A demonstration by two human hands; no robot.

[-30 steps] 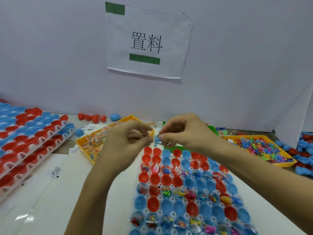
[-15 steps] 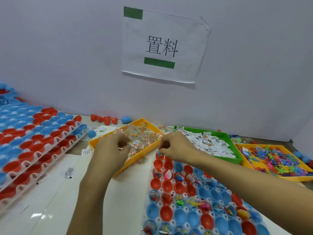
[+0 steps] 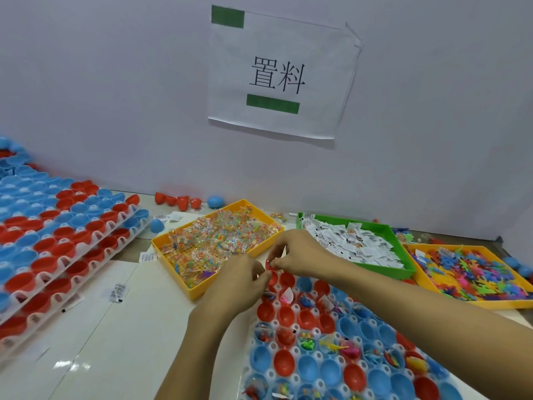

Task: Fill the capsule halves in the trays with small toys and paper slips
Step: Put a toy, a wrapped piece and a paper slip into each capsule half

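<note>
Holding paper slips: green bin [image 3: 388,232]; toys: yellow bins [image 3: 161,243].

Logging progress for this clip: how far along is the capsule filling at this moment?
Partly done. In the working tray, many capsule halves already hold toys or slips, such as one with a green toy. In hand: the left hand and right hand meet over the far row, pinching something too small to identify. Left: several empty halves, like a red one, plus the stacked trays on the left.

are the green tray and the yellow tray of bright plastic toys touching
Cannot tell. In the head view the green tray meets the yellow tray at one corner; no gap shows.
</note>
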